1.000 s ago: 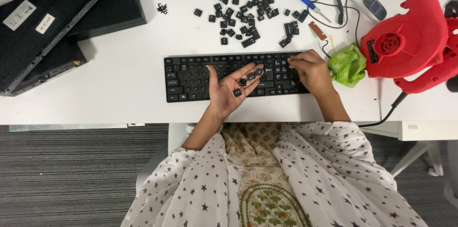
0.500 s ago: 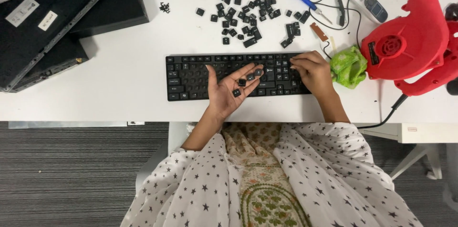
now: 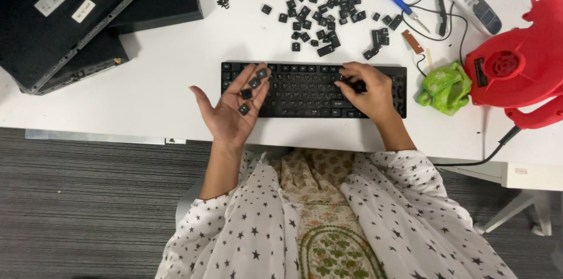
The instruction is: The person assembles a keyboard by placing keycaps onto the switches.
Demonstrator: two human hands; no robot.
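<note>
Left hand lies palm-up and spread, cradling four loose black keycaps over the black keyboard's 9 o'clock end, while the right hand curls its fingertips onto the keys toward 3 o'clock, pinching or pressing, I cannot tell. Plenty left, I'd say: a big scatter of keycaps lies at the keyboard's 12 o'clock.

A few small black square keycaps lie loose on the upturned palm and fingers of the left hand, which hovers flat over the left end of the black keyboard. The keyboard lies level along the tabletop edge; the right hand rests palm down on its right half, fingertips on the keys.
</note>
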